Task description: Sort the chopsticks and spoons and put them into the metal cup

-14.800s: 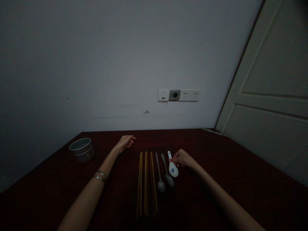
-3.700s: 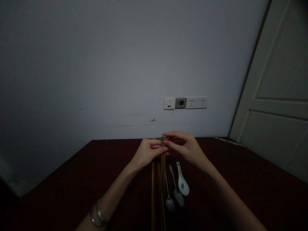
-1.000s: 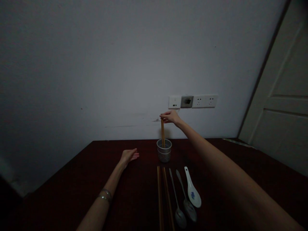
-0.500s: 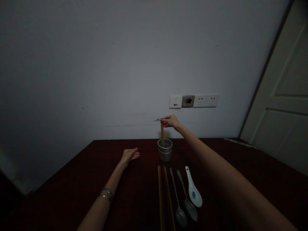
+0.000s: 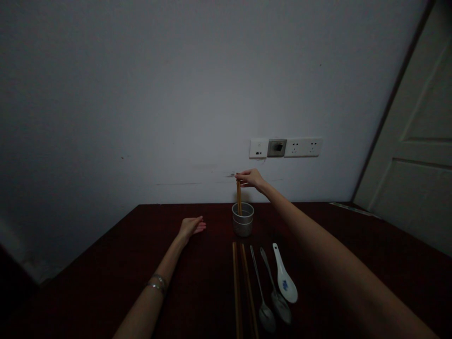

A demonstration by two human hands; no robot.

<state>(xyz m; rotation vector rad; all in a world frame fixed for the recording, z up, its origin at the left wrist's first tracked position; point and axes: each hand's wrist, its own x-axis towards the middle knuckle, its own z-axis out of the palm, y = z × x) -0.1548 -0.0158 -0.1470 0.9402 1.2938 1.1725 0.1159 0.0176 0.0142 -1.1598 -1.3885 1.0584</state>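
My right hand [image 5: 249, 178] pinches the top of a pair of wooden chopsticks [image 5: 239, 195], whose lower ends are inside a metal cup [image 5: 242, 225]. The cup stands upright near the back of the table. To its left, my left hand [image 5: 191, 228] lies on edge over the tabletop, fingers extended and holding nothing. In front of the cup more chopsticks [image 5: 236, 287] lie lengthwise. Beside them are a long-handled metal spoon [image 5: 261, 301], a second metal spoon [image 5: 277, 294] and a white ceramic soup spoon [image 5: 285, 278] with a blue mark.
The dark red table [image 5: 148, 245] meets a pale wall [image 5: 176, 103] at its back edge. Sockets and switches [image 5: 286, 148] are set in the wall above the cup. A panelled door [image 5: 416, 132] stands at the right, and a flat strip [image 5: 355, 210] lies near the back right edge.
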